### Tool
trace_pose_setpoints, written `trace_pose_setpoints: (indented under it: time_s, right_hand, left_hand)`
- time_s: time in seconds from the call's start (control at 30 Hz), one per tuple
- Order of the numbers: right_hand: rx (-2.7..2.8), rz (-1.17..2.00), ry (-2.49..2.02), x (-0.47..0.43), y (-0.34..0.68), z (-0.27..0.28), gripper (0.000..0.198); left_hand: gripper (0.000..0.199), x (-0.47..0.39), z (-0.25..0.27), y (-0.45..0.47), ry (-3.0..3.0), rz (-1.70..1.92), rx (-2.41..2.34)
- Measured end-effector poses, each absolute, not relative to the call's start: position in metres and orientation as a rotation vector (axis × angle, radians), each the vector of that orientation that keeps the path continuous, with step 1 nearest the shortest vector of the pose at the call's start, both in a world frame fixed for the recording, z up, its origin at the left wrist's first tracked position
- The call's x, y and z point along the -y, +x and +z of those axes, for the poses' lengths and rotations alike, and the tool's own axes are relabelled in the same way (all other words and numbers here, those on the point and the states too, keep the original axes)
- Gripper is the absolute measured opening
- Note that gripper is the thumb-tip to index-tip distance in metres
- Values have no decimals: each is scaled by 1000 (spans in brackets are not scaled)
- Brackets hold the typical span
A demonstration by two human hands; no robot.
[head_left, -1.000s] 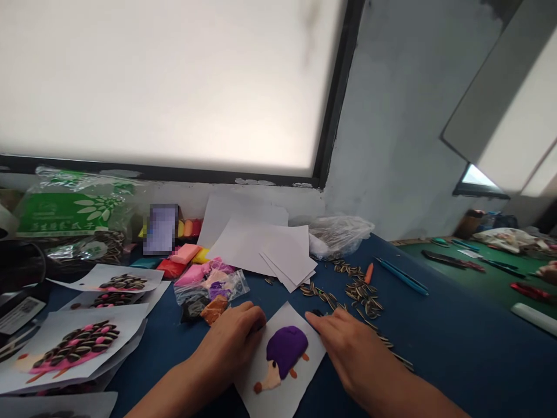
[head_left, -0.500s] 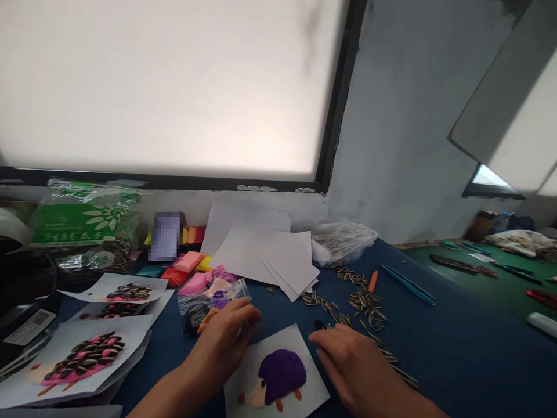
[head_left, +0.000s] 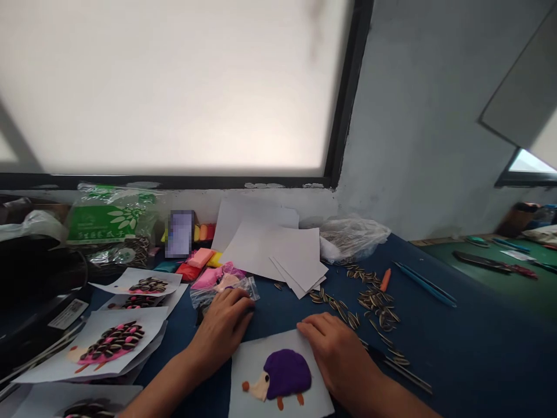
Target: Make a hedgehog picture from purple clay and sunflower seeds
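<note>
One clear bag (head_left: 202, 296) beyond the card (head_left: 245, 363) holds clay (head_left: 227, 283); left hand (head_left: 227, 316) and, at the card's edge, right hand (head_left: 333, 346) curl, grips unclear.

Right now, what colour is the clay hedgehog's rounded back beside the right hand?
The clay hedgehog's rounded back is solid purple, clearest in the head view.

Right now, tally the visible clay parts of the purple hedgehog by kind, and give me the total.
Body: 1
Face: 1
Eye: 1
Nose: 1
Feet: 2
Total: 6
</note>
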State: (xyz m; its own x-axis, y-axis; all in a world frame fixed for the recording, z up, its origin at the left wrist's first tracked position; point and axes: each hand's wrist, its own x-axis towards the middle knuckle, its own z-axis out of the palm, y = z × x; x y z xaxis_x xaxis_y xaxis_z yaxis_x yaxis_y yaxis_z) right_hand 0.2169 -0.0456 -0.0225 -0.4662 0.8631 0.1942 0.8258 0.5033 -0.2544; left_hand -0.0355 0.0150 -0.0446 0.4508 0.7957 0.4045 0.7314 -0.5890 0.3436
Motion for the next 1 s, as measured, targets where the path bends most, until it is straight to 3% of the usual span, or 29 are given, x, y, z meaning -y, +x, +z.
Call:
trace_pose_setpoints:
  time_s: [0.27, 0.53, 0.7, 1.0]
  right_hand:
    - [2346, 73, -1402, 53, 220, -4, 14]
    - [2266, 116, -1523, 41, 232, -12, 22]
    - [2226, 37, -1548, 40, 231, -8, 21]
    - [2284, -37, -1720, 32, 231, -10, 40]
  left_hand:
    - [21, -17, -48, -39, 2537, 890, -1321]
    - [24, -14, -41, -32, 2610, 951, -1324]
    - [29, -11, -43, -22, 2731, 745, -1258]
    - [34, -17, -63, -28, 2752, 667, -1280]
